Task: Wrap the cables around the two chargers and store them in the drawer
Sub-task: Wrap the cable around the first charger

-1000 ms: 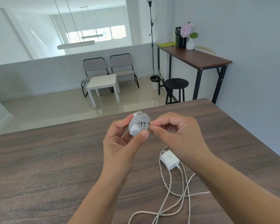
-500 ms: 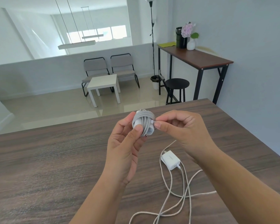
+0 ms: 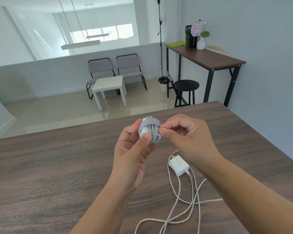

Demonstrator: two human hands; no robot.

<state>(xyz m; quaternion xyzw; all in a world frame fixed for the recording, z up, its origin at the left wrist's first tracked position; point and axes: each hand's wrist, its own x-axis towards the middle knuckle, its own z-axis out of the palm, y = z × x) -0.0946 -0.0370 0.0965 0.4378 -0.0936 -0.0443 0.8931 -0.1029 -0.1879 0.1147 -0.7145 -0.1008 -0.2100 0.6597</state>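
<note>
Over the dark wood table (image 3: pixel 57 166) the person holds a white charger (image 3: pixel 145 131) up in the air, its grey cable (image 3: pixel 150 128) already wound round it in many turns. The left hand (image 3: pixel 134 154) grips the bundle, thumb pressed on its near face and fingers curled behind it. The right hand (image 3: pixel 186 137) is just right of the bundle, its thumb and forefinger pinched together on the cable at the bundle's right edge; what exactly sits between those fingertips is too small to tell.

On the table, near and to the right of the hands, lies the second charger (image 3: pixel 179 166), a white block lying flat, with its pale cable (image 3: pixel 181 210) trailing loose in crossing loops toward the near edge.

Farther off, past the table's far edge, stand a small white side table (image 3: pixel 108 85), two grey chairs (image 3: pixel 115 68), a black stool (image 3: pixel 186 86) and a tall desk (image 3: pixel 208 56) by the right wall carrying a vase of flowers (image 3: pixel 199 34).
</note>
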